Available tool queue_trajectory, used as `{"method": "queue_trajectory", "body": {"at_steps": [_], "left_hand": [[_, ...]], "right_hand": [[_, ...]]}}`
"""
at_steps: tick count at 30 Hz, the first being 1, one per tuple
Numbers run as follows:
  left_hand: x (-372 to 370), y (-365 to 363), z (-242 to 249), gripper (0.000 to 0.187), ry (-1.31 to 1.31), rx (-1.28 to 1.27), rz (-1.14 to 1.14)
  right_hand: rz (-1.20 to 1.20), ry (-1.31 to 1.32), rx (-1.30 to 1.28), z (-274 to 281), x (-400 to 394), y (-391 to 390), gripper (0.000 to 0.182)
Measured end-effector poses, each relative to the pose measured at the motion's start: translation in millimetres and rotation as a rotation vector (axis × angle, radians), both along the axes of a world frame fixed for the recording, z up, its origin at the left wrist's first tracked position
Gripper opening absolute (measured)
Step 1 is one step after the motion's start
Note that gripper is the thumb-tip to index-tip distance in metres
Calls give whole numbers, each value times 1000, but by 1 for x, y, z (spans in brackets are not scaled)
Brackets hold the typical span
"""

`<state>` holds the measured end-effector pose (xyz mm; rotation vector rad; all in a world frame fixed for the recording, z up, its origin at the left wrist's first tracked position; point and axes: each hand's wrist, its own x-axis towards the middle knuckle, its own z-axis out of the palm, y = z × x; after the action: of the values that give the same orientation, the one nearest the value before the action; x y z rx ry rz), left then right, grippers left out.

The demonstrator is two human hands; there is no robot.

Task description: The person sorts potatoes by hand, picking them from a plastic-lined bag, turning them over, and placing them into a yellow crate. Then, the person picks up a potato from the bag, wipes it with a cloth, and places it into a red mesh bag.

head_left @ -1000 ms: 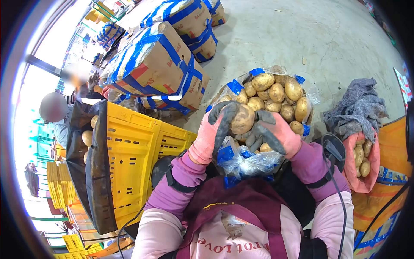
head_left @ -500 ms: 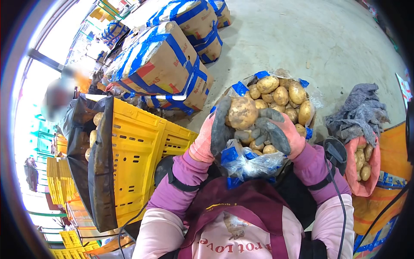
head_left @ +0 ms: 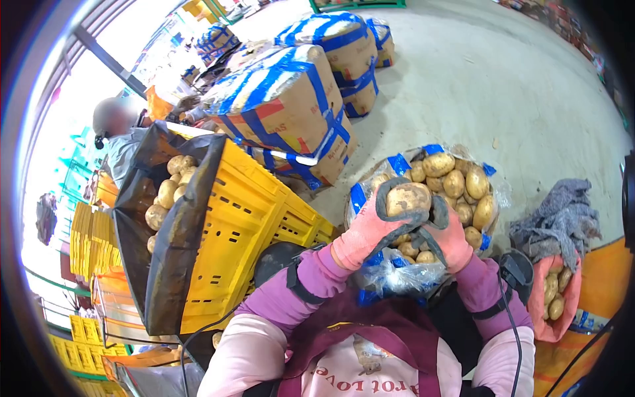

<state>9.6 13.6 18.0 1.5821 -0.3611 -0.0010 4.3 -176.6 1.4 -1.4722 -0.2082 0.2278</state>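
Note:
A large, dirt-marked potato (head_left: 408, 200) is gripped in my left hand (head_left: 372, 225), which wears a pink and grey glove. Fingers wrap round its left side and underside. My right hand (head_left: 450, 235), gloved the same way, is close against the potato's lower right, its fingers curled; whether it grips anything is hidden. Both hands are over a round container lined with clear plastic (head_left: 390, 278) and blue tape, full of potatoes (head_left: 454, 184).
A yellow crate (head_left: 228, 238) with a black liner holds potatoes on the left. Taped cardboard boxes (head_left: 291, 99) stand beyond. A co-worker (head_left: 126, 142) is at the upper left. At right, a grey cloth (head_left: 555, 215) lies by a pink sack (head_left: 537, 298) of potatoes.
The view has shifted, so the surroundings appear further right and lower. My left hand has turned and now wraps under the potato; my right hand has come up closer beside it.

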Motion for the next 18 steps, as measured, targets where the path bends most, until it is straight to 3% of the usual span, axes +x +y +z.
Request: {"method": "queue_trajectory", "body": {"at_steps": [2,3,5,7,9,11,12,13,15,17,18], "left_hand": [[2,6,21,52,390,-104,-81],[3,9,26,52,366,-104,-62],[2,16,35,49,527,-559,-149],[-15,28,80,56,558,-725,-214],[-24,53,96,59,287,-874,-343],[-36,73,123,61,130,-992,212],[-54,84,151,68,-13,-1149,3],[-61,96,169,75,-311,-683,602],[-82,161,176,82,-343,-1114,-49],[-92,207,174,89,-579,-1124,204],[-96,211,175,97,-627,-1203,135]], "right_hand": [[118,103,153,-4,3,-7,26],[160,194,166,4,3,-11,21],[153,215,278,-1,8,-13,19],[149,251,253,-17,14,-15,20],[132,306,221,-28,18,-15,22],[148,419,296,-31,18,-16,23],[153,415,293,-31,18,-16,23],[167,446,282,-31,18,-15,24],[176,475,274,-33,19,-17,24],[236,474,362,-37,18,-19,26],[238,492,374,-35,17,-19,26]]}}
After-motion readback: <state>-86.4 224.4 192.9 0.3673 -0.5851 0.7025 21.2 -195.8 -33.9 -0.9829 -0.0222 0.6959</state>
